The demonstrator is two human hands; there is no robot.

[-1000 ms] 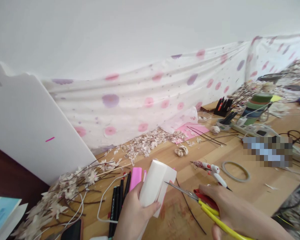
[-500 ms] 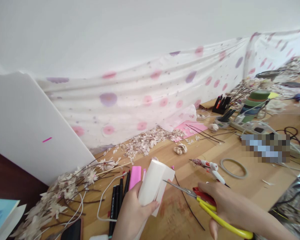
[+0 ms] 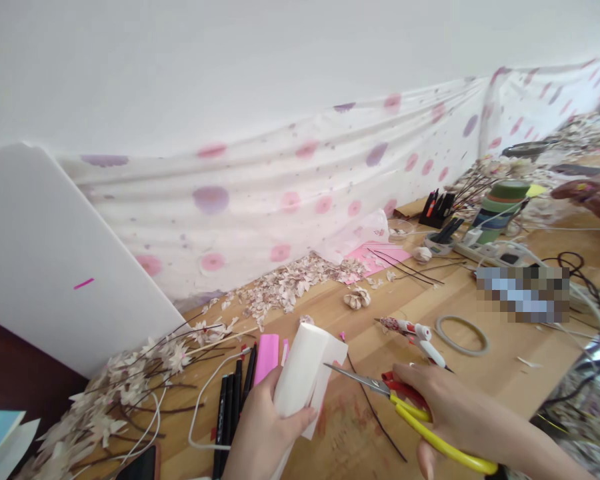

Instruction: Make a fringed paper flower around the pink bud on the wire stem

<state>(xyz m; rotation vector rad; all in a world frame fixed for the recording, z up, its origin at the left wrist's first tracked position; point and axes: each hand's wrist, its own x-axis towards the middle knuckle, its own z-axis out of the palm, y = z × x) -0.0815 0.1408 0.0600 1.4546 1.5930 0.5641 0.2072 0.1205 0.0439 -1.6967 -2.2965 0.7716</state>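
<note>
My left hand (image 3: 265, 427) grips a white rolled sheet of paper or foam (image 3: 300, 370), which stands nearly upright with a loose flap on its right side. My right hand (image 3: 445, 407) holds yellow-handled scissors with red inner grips (image 3: 375, 387). Their slim metal blades point left and end just beside the flap, apparently not touching it. A thin black wire (image 3: 370, 413) lies on the table under the blades. Red-and-white handled pliers (image 3: 413, 335) lie just beyond my right hand.
Black markers (image 3: 230, 407), a pink sheet (image 3: 267, 358) and a white cable (image 3: 200, 413) lie left of the roll. Blossom branches (image 3: 130, 380), scattered petals (image 3: 290, 283) and a tape ring (image 3: 463, 335) cover the wooden table (image 3: 500, 360). Another person's hand (image 3: 580, 197) reaches in far right.
Another person's hand has come into view at the far right. The whole scene has drifted slightly left with my head, while my hands keep the roll and scissors in nearly the same positions.
</note>
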